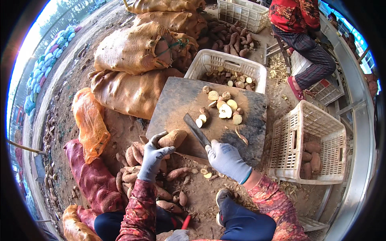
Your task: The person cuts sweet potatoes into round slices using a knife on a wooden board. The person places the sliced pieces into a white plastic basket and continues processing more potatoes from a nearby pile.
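Note:
My left hand (155, 156), in a grey work glove, holds a large sweet potato (173, 138) at the near left edge of a dark, soil-stained board (169, 99). My right hand (226, 158), gloved alike, grips a knife (196, 129) whose blade points away over the board, just right of the sweet potato and apart from it. Cut sweet potato slices and end pieces (225, 111) lie in a loose group on the board's far half, with a thin strip of peel (242, 136) nearer the right. Whole sweet potatoes (132, 155) are heaped on the ground below my left hand.
Behind the board stands a white crate (262, 70) with cut pieces. Another crate (331, 126) at the right holds several sweet potatoes. Full mesh sacks (129, 90) lie at the left. A seated person (301, 42) is at the upper right. A red handle (186, 222) shows near my legs.

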`<state>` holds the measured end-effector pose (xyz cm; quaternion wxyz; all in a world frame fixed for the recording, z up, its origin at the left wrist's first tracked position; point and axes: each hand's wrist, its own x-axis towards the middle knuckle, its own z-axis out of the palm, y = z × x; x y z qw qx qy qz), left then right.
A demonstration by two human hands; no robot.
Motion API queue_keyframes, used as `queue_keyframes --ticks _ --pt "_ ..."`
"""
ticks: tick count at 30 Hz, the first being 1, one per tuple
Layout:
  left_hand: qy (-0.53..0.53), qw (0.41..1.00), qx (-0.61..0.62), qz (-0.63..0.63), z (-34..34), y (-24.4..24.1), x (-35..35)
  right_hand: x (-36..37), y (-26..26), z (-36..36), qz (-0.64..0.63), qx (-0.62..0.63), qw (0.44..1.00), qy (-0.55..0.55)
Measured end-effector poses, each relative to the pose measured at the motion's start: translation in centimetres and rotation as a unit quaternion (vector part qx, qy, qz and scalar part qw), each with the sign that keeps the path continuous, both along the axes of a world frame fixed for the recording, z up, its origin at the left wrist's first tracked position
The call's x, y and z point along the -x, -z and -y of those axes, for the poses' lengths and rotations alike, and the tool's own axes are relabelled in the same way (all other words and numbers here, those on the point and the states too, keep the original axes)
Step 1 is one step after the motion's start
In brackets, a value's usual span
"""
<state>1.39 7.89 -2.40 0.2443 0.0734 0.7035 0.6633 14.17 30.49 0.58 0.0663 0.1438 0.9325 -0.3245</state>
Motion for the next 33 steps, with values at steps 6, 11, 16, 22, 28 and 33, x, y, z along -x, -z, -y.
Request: queue_keyframes --ticks 6,11,16,22,28,33 --pt "-0.011 0.999 0.041 -0.004 0.6 -0.7 -0.1 1.4 -0.6 1.3 0.011 0.01 0.998 -0.059" --pt "0.013 0.999 0.015 0.029 0.7 -1.0 0.9 6.1 -2.6 0.4 0.205 0.092 0.972 -0.073" --pt "0.059 0.995 -0.054 0.064 1.5 -0.9 3.2 6.4 0.6 0.3 0.113 0.156 0.98 -0.041" --pt "0.089 0.951 -0.243 0.172 3.2 0.5 5.9 4.8 2.2 -3.5 -0.123 -0.09 0.986 0.07" --pt "0.286 0.954 0.083 0.029 -2.8 -7.8 9.8 1.9 0.3 -0.6 0.019 0.097 0.993 0.06" --pt "0.137 0.987 0.028 -0.085 -9.9 -2.9 5.8 0.1 2.8 -0.3 0.027 0.19 0.979 0.071"
